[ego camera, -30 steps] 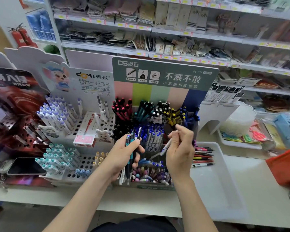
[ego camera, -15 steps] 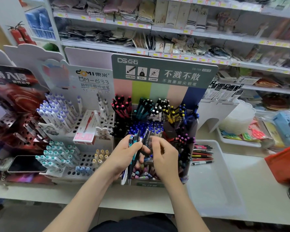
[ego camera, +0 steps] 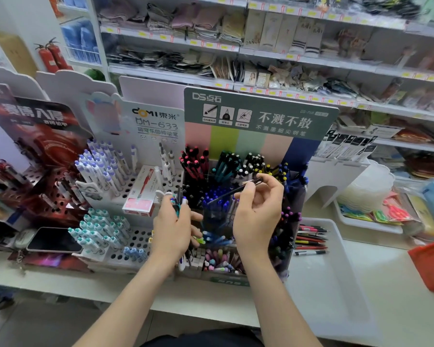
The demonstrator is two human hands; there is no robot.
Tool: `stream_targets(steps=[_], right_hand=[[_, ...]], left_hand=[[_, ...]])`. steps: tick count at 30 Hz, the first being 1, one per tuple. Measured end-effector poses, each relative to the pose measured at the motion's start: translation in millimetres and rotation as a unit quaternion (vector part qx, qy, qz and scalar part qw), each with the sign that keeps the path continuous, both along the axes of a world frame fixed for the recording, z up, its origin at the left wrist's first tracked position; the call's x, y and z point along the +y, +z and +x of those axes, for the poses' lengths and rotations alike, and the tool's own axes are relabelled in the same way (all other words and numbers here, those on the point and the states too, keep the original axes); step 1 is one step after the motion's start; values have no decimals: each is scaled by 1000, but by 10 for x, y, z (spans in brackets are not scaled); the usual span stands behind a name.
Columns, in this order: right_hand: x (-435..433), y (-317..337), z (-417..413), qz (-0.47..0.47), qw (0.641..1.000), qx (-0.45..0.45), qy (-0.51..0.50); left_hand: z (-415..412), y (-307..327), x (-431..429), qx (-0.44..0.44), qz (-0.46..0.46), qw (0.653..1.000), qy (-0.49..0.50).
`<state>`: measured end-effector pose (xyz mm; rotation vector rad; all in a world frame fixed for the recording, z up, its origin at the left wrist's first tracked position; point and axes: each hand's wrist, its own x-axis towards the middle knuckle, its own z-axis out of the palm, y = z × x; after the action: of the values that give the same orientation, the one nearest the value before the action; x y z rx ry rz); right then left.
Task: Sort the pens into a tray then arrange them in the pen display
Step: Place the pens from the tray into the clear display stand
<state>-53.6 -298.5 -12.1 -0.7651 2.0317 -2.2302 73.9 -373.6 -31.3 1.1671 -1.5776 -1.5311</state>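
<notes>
A person's left hand grips a small bundle of teal, dark and white pens upright in curled fingers before a tiered cardboard pen display with a green header. The right hand pinches a slim dark pen between thumb and fingertips, slanted above the display's blue-capped pens. Just right of the display, a shallow white plastic tray on the white counter holds a loose row of red and black pens near its far end.
</notes>
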Motion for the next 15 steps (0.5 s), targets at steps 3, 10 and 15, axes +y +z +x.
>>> stream_targets(steps=[3, 10, 15], right_hand=[[-88, -39, 58, 48, 991, 116, 38], [-433, -410, -13, 293, 893, 327, 96], [-491, -476, -21, 309, 835, 451, 55]], left_hand=[[118, -3, -78, -25, -29, 996, 76], [125, 41, -164, -2, 28, 999, 18], [71, 93, -248, 18, 46, 998, -25]])
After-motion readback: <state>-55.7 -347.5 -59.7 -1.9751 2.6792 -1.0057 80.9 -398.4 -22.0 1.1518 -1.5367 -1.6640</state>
